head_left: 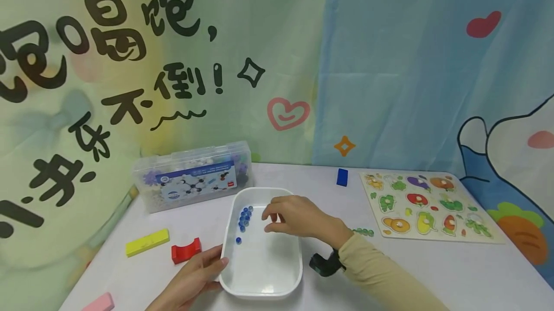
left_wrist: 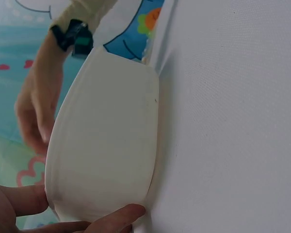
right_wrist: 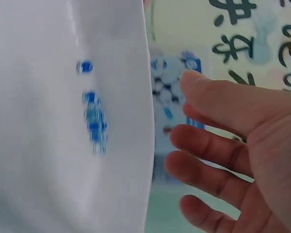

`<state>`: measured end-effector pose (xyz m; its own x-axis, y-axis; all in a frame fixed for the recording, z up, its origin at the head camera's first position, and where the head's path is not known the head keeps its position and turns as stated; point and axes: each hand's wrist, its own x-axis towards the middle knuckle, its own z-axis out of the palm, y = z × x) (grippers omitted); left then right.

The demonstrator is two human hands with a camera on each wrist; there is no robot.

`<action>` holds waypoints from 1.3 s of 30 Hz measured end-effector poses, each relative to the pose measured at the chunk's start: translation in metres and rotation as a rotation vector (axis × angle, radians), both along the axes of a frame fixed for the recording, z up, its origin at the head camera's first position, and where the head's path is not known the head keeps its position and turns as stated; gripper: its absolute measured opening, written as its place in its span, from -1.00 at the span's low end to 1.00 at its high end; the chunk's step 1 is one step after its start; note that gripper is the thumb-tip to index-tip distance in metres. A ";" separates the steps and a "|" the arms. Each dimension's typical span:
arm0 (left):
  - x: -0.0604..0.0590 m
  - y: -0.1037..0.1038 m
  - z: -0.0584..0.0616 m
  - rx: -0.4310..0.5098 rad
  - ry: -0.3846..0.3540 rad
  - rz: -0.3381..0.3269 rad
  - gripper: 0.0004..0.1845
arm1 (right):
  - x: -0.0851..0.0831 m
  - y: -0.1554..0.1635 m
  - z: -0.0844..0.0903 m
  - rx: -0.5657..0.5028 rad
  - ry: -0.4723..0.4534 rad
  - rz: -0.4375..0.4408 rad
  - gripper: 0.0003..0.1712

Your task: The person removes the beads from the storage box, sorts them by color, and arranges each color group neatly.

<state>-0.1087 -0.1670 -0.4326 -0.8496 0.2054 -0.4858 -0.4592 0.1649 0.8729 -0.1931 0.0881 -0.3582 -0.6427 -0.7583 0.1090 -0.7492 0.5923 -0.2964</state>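
A white tray [head_left: 264, 270] is gripped at its left side by my left hand [head_left: 192, 272]. In the left wrist view the thumb [left_wrist: 31, 200] lies at the tray's rim and the fingertips reach its lower edge. Several blue glass beads [head_left: 244, 219] lie in a short line along the tray's left inner wall. Over the tray's right half hovers my right hand [head_left: 298, 215], palm down with loosely bent fingers. The right wrist view shows its thumb [right_wrist: 218, 97] and fingers apart, holding nothing, with the blue beads [right_wrist: 94, 126] beyond the tray's edge.
A clear plastic box [head_left: 195, 176] stands behind the tray. Left of it lie yellow [head_left: 147, 242], red [head_left: 186, 251] and pink blocks [head_left: 98, 303]. A blue block [head_left: 342, 177], green beads [head_left: 363, 231] and a vegetable puzzle board [head_left: 426, 205] are to the right.
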 end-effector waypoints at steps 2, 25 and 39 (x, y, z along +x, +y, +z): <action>0.000 0.000 0.000 0.009 0.009 -0.010 -0.14 | -0.003 -0.018 -0.001 0.036 -0.021 0.026 -0.77; 0.001 -0.004 -0.001 0.055 0.033 -0.045 -0.16 | -0.013 -0.090 -0.051 0.335 -0.100 -0.062 -0.86; 0.001 -0.003 -0.001 0.049 0.033 -0.041 -0.13 | -0.016 -0.080 -0.038 0.279 -0.011 -0.031 -0.87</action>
